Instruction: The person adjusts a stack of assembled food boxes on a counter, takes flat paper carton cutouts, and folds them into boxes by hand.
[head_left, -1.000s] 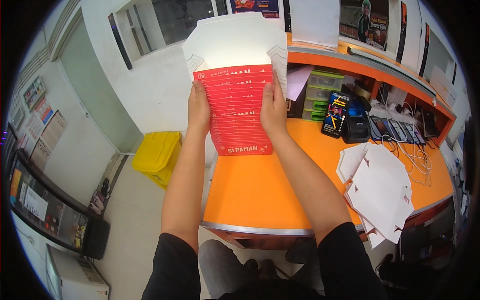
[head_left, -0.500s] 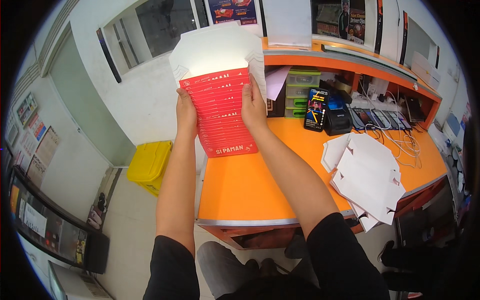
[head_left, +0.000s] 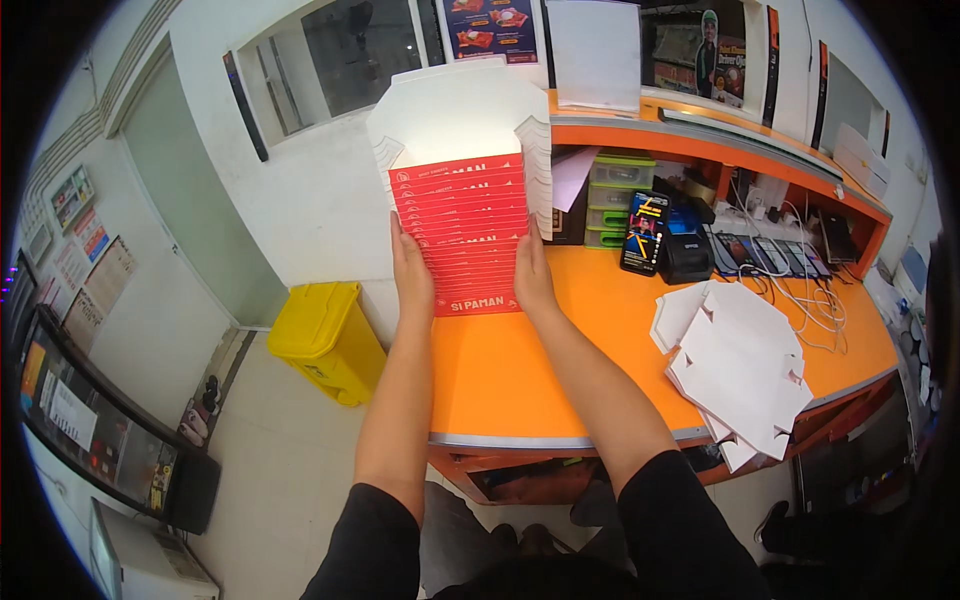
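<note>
Between my two hands stands a stack of flat cardboard food boxes (head_left: pixel 480 235), with overlapping red front strips and the white inside of the topmost one tilted back behind them. Its lower end is at the orange counter (head_left: pixel 490 385); whether it rests there I cannot tell. My left hand (head_left: pixel 412 275) presses against the left side of the stack. Against the right side lies my right hand (head_left: pixel 535 272). Both sets of fingers are partly hidden by the boxes.
White unfolded cardboard blanks (head_left: pixel 740 365) lie on the right of the counter, overhanging its front edge. Behind them are a phone (head_left: pixel 645 232), a black device (head_left: pixel 687 250), green drawers (head_left: pixel 620 190) and tangled white cables (head_left: pixel 820 305). A yellow bin (head_left: pixel 325 335) stands left of the counter.
My hands have slid lower along the sides of the box stack, which now looks straighter and more even. The view has turned slightly left, showing more of the yellow bin.
</note>
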